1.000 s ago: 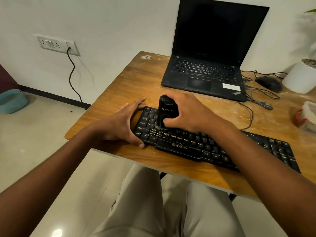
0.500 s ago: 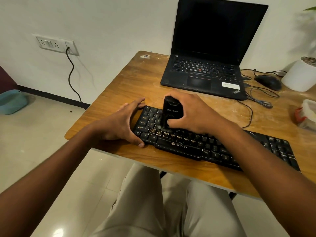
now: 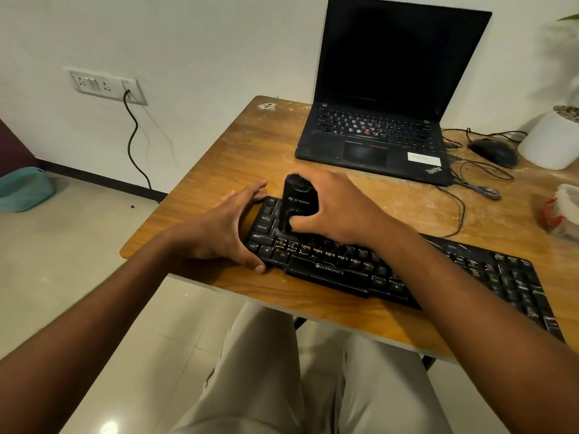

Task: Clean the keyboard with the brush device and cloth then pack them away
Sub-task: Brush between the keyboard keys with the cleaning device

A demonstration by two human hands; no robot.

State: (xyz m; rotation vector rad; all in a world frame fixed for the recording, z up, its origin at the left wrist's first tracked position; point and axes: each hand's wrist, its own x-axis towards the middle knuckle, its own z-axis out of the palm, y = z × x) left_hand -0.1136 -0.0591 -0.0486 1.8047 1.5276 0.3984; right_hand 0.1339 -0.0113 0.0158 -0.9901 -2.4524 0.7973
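Note:
A black Zebronics keyboard (image 3: 391, 274) lies slantwise along the near edge of the wooden table (image 3: 238, 151). My right hand (image 3: 341, 208) grips a black brush device (image 3: 297, 198), which stands upright on the keys near the keyboard's left end. Its lower end is hidden behind my thumb. My left hand (image 3: 219, 230) clamps the keyboard's left end, thumb on the front corner and fingers along the back corner. I see no cloth that I can identify.
An open black laptop (image 3: 376, 133) sits at the back of the table. To its right are a black mouse (image 3: 493, 151) with tangled cables, a white plant pot (image 3: 551, 139) and a white and red plastic item (image 3: 564, 211). A teal tub (image 3: 25, 189) stands on the floor.
The brush device in my right hand slid a little right along the keys, then back left toward the keyboard's left end. My left hand has kept its hold.

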